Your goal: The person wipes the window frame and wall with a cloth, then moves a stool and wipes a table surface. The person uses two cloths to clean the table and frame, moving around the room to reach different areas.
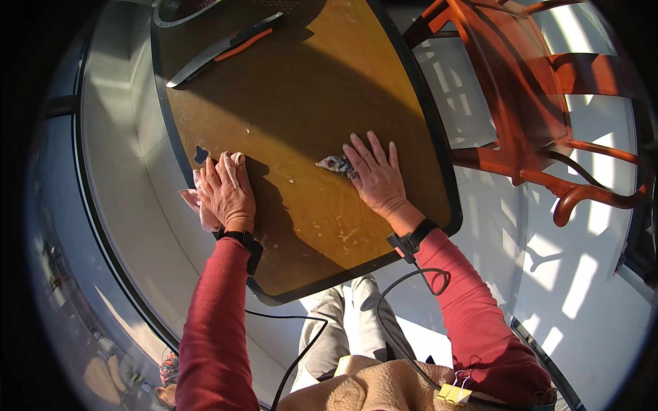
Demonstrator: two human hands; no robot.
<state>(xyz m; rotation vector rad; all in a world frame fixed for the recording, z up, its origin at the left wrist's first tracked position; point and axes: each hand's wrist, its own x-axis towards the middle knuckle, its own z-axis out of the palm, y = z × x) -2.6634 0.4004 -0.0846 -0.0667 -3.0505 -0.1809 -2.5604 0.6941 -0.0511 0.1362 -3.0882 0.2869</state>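
Note:
My left hand (229,198) presses down near the table's left edge, holding a pink cloth (193,200). Part of that cloth comes up between the fingers, and the rest spreads beneath the palm. On the brown tabletop (308,108), my right hand (379,180) lies palm down with its fingers spread. A small crumpled, mottled grey-and-white scrap (334,163) sticks out from its thumb side; its material is unclear, and the hand covers part of it. Small pale bits (292,180) and wet-looking smears mark the surface between both hands. Beside the left fingertips is a dark irregular patch (201,154).
A long knife (205,57) with a dark handle and an orange-handled tool (244,45) lie at the far left. Part of a metal container rim (172,24) shows behind them. A reddish wooden chair (506,103) stands right of the table. Black cables (308,349) hang near my body.

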